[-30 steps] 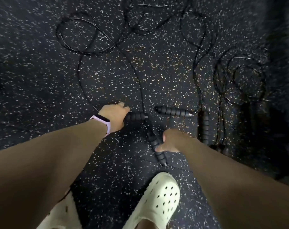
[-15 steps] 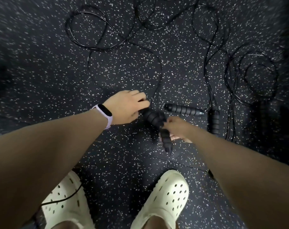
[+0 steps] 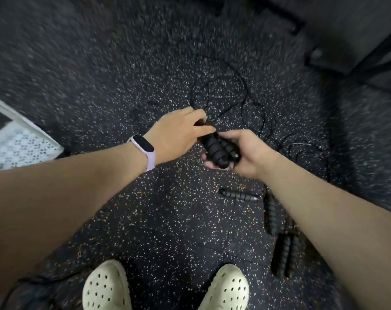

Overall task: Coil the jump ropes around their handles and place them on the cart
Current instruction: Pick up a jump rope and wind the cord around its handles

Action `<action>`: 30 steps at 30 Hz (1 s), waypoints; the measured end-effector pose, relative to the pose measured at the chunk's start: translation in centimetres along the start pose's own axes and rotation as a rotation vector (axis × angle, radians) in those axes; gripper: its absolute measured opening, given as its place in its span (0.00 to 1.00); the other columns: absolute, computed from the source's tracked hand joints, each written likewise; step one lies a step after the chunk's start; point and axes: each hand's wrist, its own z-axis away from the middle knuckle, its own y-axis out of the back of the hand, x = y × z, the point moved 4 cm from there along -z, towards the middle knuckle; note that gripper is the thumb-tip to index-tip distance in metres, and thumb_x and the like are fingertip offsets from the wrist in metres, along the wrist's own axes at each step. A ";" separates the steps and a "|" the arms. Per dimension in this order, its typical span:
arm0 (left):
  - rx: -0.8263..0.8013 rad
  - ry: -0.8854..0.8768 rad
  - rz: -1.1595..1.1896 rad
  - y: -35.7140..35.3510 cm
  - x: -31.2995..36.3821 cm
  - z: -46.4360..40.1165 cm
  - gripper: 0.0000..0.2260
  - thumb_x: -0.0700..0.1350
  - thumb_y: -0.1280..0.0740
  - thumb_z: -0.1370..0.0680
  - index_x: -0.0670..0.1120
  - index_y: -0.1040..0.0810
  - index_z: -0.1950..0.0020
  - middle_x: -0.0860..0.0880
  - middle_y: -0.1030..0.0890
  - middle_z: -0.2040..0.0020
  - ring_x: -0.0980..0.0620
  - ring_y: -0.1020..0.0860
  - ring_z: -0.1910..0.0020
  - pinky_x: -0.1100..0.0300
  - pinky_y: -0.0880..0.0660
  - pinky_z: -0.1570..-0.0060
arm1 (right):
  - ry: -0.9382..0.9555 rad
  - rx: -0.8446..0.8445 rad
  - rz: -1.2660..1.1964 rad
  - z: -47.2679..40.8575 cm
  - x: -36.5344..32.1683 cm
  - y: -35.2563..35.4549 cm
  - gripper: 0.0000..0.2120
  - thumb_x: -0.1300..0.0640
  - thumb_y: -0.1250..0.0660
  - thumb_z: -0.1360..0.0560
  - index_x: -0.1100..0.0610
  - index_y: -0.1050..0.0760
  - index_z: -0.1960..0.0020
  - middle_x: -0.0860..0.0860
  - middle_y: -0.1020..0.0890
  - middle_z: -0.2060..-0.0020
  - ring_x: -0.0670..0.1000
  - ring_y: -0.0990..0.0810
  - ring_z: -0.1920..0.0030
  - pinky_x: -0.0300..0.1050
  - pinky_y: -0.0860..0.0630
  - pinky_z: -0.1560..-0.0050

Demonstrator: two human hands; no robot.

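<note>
**Both handles gathered in the right hand, rope trailing off to the far side**

Right hand (image 3: 246, 153) has the pair of handles (image 3: 219, 149) bundled side by side, fingers and thumb curled round them, held up off the floor in the middle of the view. The long axis of that bundle runs from near-right up to far-left, and the far ends poke straight toward the left hand (image 3: 178, 133). That left hand is right at those tips, thumb and fingers closing on the dark end where the cord leaves the handles; blur hides whether it pinches cord or handle, but something dark sits between thumb and fingers.

Here's the relation that matters: the loose rope (image 3: 221, 95) lies in thin black loops on the floor beyond both hands, on the far side, so the left hand is the nearer one to draw it in and wind it.

Textures: the handles are matte black, ribbed like stacked rings, probably foam or rubber. The cord is thin and glossy. The floor (image 3: 145, 220) is dark speckled rubber.

More ribbed handles lie near right: a single handle (image 3: 238, 195) and others (image 3: 284, 251) beside the right forearm. No cart can be made out for certain.
</note>
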 end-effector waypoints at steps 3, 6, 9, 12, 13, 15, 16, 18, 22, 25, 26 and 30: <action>0.053 0.122 0.008 6.0 1.1 1.2 0.23 0.37 0.30 0.25 0.47 0.23 0.30 0.44 0.23 0.44 0.43 0.24 0.52 0.48 0.24 0.55 | 0.074 -0.119 -0.056 5.1 -1.8 -4.0 0.14 0.62 0.40 0.17 0.65 0.25 0.34 0.67 0.17 0.44 0.65 0.14 0.52 0.56 0.14 0.57; 0.129 0.201 0.001 11.7 2.5 2.8 0.25 0.34 0.30 0.26 0.47 0.23 0.29 0.44 0.23 0.44 0.42 0.24 0.52 0.46 0.22 0.54 | 0.111 -0.189 -0.074 9.7 -2.3 -7.8 0.16 0.62 0.36 0.18 0.62 0.27 0.31 0.66 0.17 0.46 0.58 0.14 0.59 0.44 0.16 0.66; 0.178 0.180 -0.056 16.8 3.7 3.8 0.26 0.36 0.30 0.26 0.48 0.25 0.28 0.44 0.24 0.42 0.42 0.25 0.49 0.44 0.23 0.50 | 0.155 -0.283 -0.041 13.5 -2.7 -10.7 0.25 0.60 0.36 0.19 0.65 0.34 0.24 0.63 0.18 0.51 0.51 0.19 0.64 0.37 0.21 0.70; 0.250 0.210 -0.038 21.1 4.8 5.0 0.34 0.35 0.30 0.28 0.48 0.33 0.22 0.43 0.28 0.33 0.42 0.27 0.40 0.45 0.26 0.40 | 0.237 -0.368 0.074 17.5 -3.4 -12.8 0.25 0.61 0.37 0.20 0.60 0.33 0.23 0.62 0.19 0.54 0.50 0.23 0.66 0.37 0.25 0.73; 0.285 0.293 0.034 22.0 4.9 5.6 0.39 0.35 0.30 0.29 0.49 0.38 0.20 0.45 0.31 0.29 0.43 0.29 0.35 0.47 0.29 0.34 | 0.254 -0.419 0.126 18.8 -3.2 -13.5 0.25 0.61 0.36 0.21 0.56 0.32 0.24 0.62 0.19 0.54 0.51 0.23 0.67 0.37 0.26 0.75; 0.358 0.506 0.292 23.2 4.8 7.4 0.44 0.33 0.29 0.31 0.53 0.43 0.18 0.53 0.35 0.26 0.50 0.34 0.28 0.54 0.36 0.27 | 0.266 -0.528 0.214 20.9 -2.1 -14.7 0.26 0.61 0.34 0.22 0.50 0.30 0.25 0.63 0.19 0.55 0.52 0.23 0.68 0.38 0.27 0.76; 0.373 0.579 0.415 23.4 4.9 8.3 0.44 0.33 0.29 0.31 0.54 0.42 0.19 0.56 0.35 0.27 0.52 0.35 0.27 0.54 0.38 0.25 | 0.264 -0.565 0.233 21.5 -1.4 -15.0 0.27 0.61 0.33 0.23 0.49 0.29 0.25 0.63 0.19 0.55 0.52 0.23 0.69 0.39 0.27 0.77; 0.372 0.615 0.484 24.0 5.2 9.3 0.37 0.36 0.29 0.31 0.54 0.33 0.24 0.57 0.27 0.32 0.53 0.29 0.32 0.50 0.33 0.28 | 0.249 -0.621 0.230 21.8 -0.2 -15.1 0.26 0.61 0.33 0.23 0.48 0.28 0.26 0.63 0.20 0.55 0.53 0.23 0.69 0.40 0.27 0.77; 0.301 0.610 0.588 25.4 5.5 9.1 0.17 0.36 0.31 0.28 0.53 0.23 0.45 0.55 0.19 0.56 0.55 0.22 0.56 0.49 0.23 0.52 | 0.154 -0.655 0.161 21.8 1.2 -14.6 0.34 0.60 0.21 0.32 0.61 0.28 0.29 0.65 0.21 0.52 0.58 0.21 0.62 0.47 0.22 0.68; 0.277 0.595 0.583 25.4 5.8 7.9 0.14 0.34 0.37 0.27 0.52 0.23 0.50 0.52 0.19 0.59 0.49 0.21 0.57 0.45 0.24 0.54 | 0.125 -0.630 0.168 21.8 0.9 -13.4 0.36 0.60 0.18 0.36 0.69 0.26 0.32 0.68 0.20 0.48 0.62 0.18 0.55 0.54 0.18 0.58; 0.272 0.580 0.520 25.5 5.9 7.3 0.14 0.36 0.39 0.27 0.53 0.24 0.49 0.53 0.20 0.57 0.48 0.21 0.55 0.45 0.24 0.53 | 0.123 -0.669 0.172 21.8 0.6 -13.2 0.34 0.61 0.21 0.33 0.70 0.28 0.30 0.69 0.20 0.45 0.63 0.18 0.51 0.56 0.18 0.54; 0.280 0.528 0.175 25.9 5.7 6.3 0.15 0.36 0.35 0.26 0.53 0.25 0.45 0.54 0.23 0.54 0.47 0.22 0.55 0.46 0.24 0.55 | 0.101 -0.840 0.103 21.4 -0.1 -13.1 0.29 0.65 0.32 0.23 0.71 0.36 0.26 0.70 0.22 0.42 0.66 0.19 0.44 0.71 0.30 0.34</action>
